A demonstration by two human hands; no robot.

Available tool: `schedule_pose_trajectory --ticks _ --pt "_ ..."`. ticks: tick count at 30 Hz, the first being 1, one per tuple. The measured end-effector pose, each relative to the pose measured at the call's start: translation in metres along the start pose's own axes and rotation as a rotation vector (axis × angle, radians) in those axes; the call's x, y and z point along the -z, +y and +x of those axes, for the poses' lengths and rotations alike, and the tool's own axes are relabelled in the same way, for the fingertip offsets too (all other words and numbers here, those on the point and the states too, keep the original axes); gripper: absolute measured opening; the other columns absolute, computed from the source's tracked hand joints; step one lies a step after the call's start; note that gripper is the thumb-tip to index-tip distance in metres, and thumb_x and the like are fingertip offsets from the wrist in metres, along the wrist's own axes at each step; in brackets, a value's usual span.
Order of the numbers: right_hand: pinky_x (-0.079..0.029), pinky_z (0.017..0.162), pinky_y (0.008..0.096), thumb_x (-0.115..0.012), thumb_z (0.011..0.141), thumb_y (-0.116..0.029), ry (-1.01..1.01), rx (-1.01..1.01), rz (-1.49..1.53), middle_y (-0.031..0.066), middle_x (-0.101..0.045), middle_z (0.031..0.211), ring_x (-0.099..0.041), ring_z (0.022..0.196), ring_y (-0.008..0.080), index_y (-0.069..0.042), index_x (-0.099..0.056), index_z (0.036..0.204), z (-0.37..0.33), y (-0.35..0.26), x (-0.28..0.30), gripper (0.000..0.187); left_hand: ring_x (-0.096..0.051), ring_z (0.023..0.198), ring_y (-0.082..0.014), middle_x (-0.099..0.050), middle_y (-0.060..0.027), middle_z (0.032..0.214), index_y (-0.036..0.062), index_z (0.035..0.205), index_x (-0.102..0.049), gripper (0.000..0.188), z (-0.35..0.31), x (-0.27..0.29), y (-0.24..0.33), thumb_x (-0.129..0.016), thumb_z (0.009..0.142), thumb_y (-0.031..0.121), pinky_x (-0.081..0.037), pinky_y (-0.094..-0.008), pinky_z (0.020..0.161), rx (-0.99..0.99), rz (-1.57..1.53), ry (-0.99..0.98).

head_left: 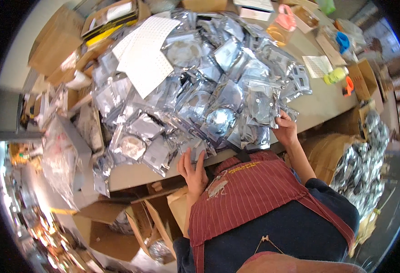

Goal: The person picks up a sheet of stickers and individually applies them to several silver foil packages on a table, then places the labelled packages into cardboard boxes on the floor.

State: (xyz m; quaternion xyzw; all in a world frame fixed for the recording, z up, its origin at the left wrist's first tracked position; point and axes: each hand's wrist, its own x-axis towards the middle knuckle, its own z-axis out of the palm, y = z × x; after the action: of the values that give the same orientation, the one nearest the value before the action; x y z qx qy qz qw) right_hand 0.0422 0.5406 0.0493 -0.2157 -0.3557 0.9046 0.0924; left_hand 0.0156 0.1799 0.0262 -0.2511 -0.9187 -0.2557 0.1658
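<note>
We see a pale grey table [325, 107] filling the middle, curved by the lens. On it we have a wide heap of shiny silver plastic packets [195, 98], piled up to the near edge. Maroon pin-striped apron [250, 186] on the wearer, just below that edge. White dotted paper sheets [147, 52] lie on the heap's far left.

Our main item, a flat silver-and-clear rectangular packet [260, 103], sits at the heap's right near side; long axis roughly front to back, one short end pointing away from the wearer. Contents look dark and rounded, too blurred to name.

Right hand [285, 128]: nearly closed, thumb and fingers pinching that packet's right edge. Left hand [193, 174]: loosely open, fingers parted, fingertips touching another silver packet [195, 149] at the near edge; we see no grip.
</note>
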Motion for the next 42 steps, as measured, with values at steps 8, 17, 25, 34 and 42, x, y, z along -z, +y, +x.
schedule_pose_trajectory --ticks 8,17,25,34,42 --pt "-0.049 0.073 0.0286 -0.073 0.08 -0.006 -0.676 -0.492 -0.593 0.0033 -0.069 0.088 -0.063 0.08 0.0147 -0.002 -0.069 0.09 0.024 0.018 -0.085 0.012 -0.052 0.122 -0.0236 -0.055 -0.0139 0.134 0.0007 0.145 -0.038 0.064 0.016 0.034 0.055 -0.068 0.088 0.001 -0.04 -0.0371 0.104 0.709 -1.328 0.151" --pt "-0.048 0.066 0.0314 -0.061 0.097 -0.025 -0.857 0.027 -1.747 0.0106 -0.068 0.083 -0.061 0.071 0.0203 -0.005 -0.065 0.093 0.035 0.025 -0.069 0.02 -0.059 0.104 -0.0168 -0.061 -0.0082 0.119 -0.0009 0.136 -0.047 0.052 -0.112 0.087 0.057 -0.069 0.089 0.007 -0.049 -0.0317 0.092 1.327 -0.919 1.153" --pt "-0.045 0.059 0.035 -0.063 0.096 -0.03 -0.924 0.322 -2.077 0.0096 -0.061 0.077 -0.057 0.064 0.0258 -0.007 -0.06 0.091 0.046 0.04 -0.047 0.023 -0.065 0.078 -0.0149 -0.069 -0.0078 0.099 -0.0015 0.118 -0.063 0.033 -0.248 0.147 0.064 -0.062 0.089 0.014 -0.05 -0.0276 0.063 1.728 -1.023 1.123" --pt "-0.045 0.06 0.0406 -0.06 0.097 -0.029 -0.853 0.375 -2.052 0.0127 -0.059 0.076 -0.057 0.064 0.0295 -0.006 -0.06 0.09 0.054 0.047 -0.03 0.024 -0.067 0.067 -0.0171 -0.07 -0.0117 0.092 -0.0069 0.113 -0.061 0.028 -0.299 0.145 0.01 -0.057 0.091 0.009 -0.05 -0.0271 0.057 1.799 -1.122 1.135" --pt "-0.048 0.068 0.0465 -0.057 0.092 -0.024 -0.738 0.388 -2.194 0.0209 -0.065 0.085 -0.06 0.074 0.0402 0.001 -0.063 0.097 0.047 0.049 -0.046 0.026 -0.058 0.06 -0.011 -0.07 -0.0062 0.082 -0.0017 0.11 -0.07 0.029 -0.305 0.257 -0.129 -0.058 0.096 0.021 -0.047 -0.0237 0.056 1.577 -1.177 0.607"
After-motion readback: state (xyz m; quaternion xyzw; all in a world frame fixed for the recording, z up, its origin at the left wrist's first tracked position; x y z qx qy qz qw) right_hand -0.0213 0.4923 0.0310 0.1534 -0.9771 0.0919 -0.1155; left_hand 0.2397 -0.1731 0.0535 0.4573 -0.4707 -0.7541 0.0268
